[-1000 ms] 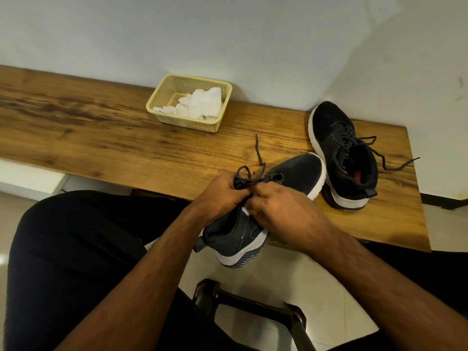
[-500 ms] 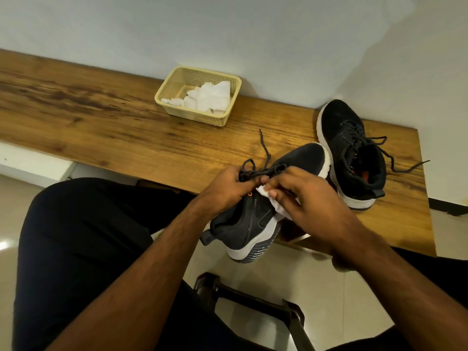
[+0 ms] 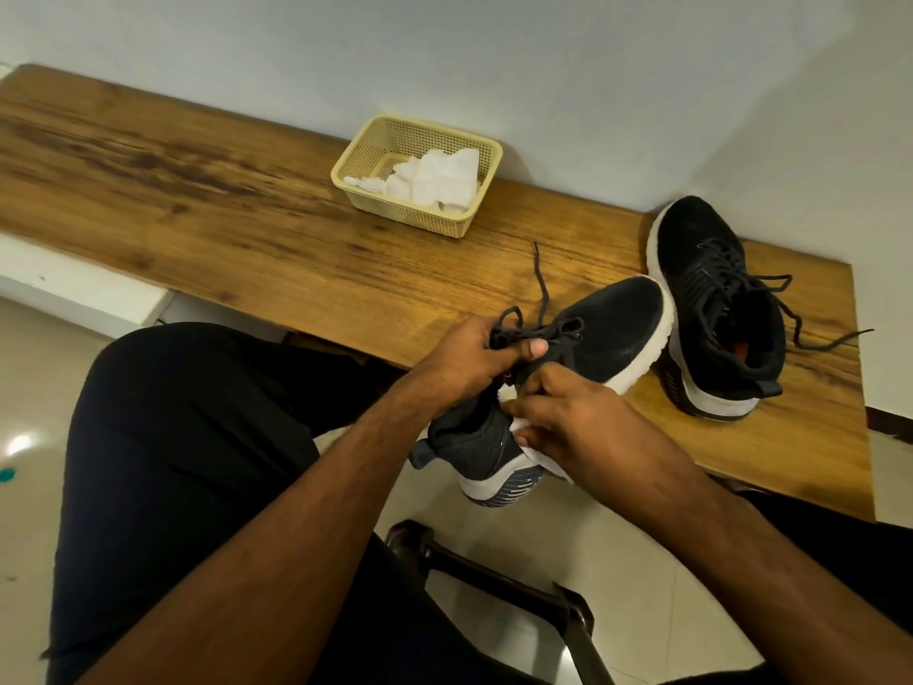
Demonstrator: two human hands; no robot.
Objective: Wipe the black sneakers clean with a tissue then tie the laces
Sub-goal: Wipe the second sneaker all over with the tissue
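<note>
My left hand [image 3: 469, 353] grips the laces [image 3: 538, 333] and tongue of the near sneaker [image 3: 583, 358], tilted over the wooden bench [image 3: 247, 224] edge; my right hand [image 3: 578, 427] pinches a tissue [image 3: 538, 454] against its side. I judge the heel could slip floorward if that grip eases. The 2nd sneaker [image 3: 716, 313] sits at 2 o'clock, the tissue basket [image 3: 420, 215] at 12, against a white wall.

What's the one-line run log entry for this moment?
left hand: grips laces | right hand: presses tissue on held sneaker | other sneaker: on bench, untied
</note>
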